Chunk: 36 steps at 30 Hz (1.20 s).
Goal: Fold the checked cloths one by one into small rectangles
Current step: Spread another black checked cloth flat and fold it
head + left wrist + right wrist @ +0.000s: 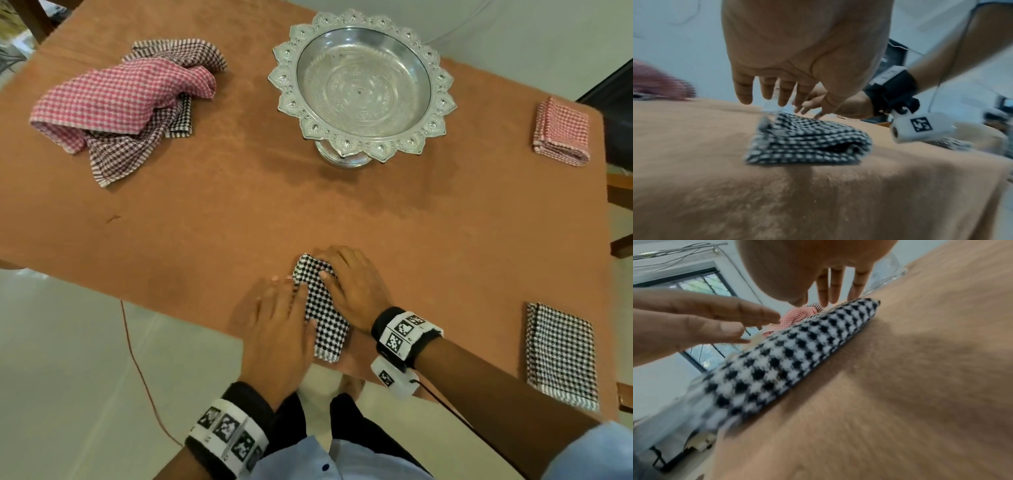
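Head view: black-white checked cloth (320, 305) lies folded at the near table edge, btwn both hands. Left hand (277, 329) and right hand (349, 284) are flat, fingers straight, gripping nothing; right rests on it. Prob light, soft, springy w/ layers; take it by the folded edges. Table (239, 212) has a napped orange cover, likely grippy. Unfolded pile (126, 102) far left, silver bowl (363, 85) beyond, pale floor.

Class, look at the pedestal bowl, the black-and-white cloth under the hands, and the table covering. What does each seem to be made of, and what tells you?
Pedestal bowl: probably thin silver-coloured metal, shiny, with embossed petal rim.
Black-and-white cloth: woven fabric, likely cotton, matte; it folds softly.
Table covering: orange-brown textile with a fuzzy nap, perhaps felt or towelling.
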Available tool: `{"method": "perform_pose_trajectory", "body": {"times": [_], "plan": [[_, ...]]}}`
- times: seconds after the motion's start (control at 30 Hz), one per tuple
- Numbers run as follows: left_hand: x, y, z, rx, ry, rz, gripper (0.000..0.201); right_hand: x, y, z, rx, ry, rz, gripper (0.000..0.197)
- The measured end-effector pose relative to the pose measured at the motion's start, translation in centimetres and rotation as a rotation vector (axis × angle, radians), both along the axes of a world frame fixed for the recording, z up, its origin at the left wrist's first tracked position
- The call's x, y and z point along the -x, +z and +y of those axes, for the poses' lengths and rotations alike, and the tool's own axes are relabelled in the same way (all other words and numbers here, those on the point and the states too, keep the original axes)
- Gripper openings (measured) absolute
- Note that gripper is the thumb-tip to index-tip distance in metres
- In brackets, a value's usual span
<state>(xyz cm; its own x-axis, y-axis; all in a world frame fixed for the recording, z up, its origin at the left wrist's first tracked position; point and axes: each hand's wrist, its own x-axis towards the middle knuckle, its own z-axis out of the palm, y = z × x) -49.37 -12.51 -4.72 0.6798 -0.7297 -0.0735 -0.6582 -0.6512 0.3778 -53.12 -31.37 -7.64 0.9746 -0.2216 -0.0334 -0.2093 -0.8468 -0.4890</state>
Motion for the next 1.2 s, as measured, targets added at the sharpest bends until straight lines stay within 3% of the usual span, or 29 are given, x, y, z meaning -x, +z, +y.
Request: {"method": "perform_pose_trajectory", "body": {"times": [0.13,0.23,0.4,0.5,0.63,0.7,0.8,0.97,1.0,1.07,1.2], "plan": [[2.5,-1.8,-0.8,-0.178,-0.298,-0.042,0.064,3.9,-0.2,-0.7,0.075,0.202,0.045,0.045],[2.3,-3.4,0.0,-0.244,-0.320,-0.021,0.065,4.8,-1.2,-0.3,0.214,0.316,0.210,0.057],[1.6,-3.4,0.6,-0.263,-0.307,0.066,0.068,3.5,-1.7,-0.5,0.209,0.235,0.336,0.064],[1.0,-2.8,0.8,-0.120,-0.252,0.135,0.066,3.6,-0.8,-0.7,0.082,0.109,0.324,0.066],[-1.2,-2.0,1.4,0.170,-0.027,0.294,0.053,5.5,1.5,-0.1,-0.142,-0.295,0.132,0.063],[-2.2,-2.5,1.8,0.215,0.087,0.367,0.055,6.0,2.4,1.1,-0.369,-0.484,0.160,0.058],[-3.4,-3.2,1.9,0.183,0.120,0.450,0.049,6.0,2.6,2.9,-0.809,-0.668,0.235,0.054],[-4.8,-2.7,0.9,0.233,0.127,0.655,0.041,4.3,1.9,3.7,-1.257,-0.886,0.177,0.031],[-4.8,-2.3,0.7,0.245,0.160,0.719,0.037,4.1,1.8,3.6,-1.294,-0.876,0.160,0.025],[-4.6,-1.7,0.5,0.282,0.244,0.865,0.030,3.9,2.1,3.6,-1.177,-0.804,0.153,0.022],[-3.9,-1.2,0.1,0.306,0.363,1.012,0.029,4.1,2.2,3.3,-0.995,-0.611,0.202,0.038]]}}
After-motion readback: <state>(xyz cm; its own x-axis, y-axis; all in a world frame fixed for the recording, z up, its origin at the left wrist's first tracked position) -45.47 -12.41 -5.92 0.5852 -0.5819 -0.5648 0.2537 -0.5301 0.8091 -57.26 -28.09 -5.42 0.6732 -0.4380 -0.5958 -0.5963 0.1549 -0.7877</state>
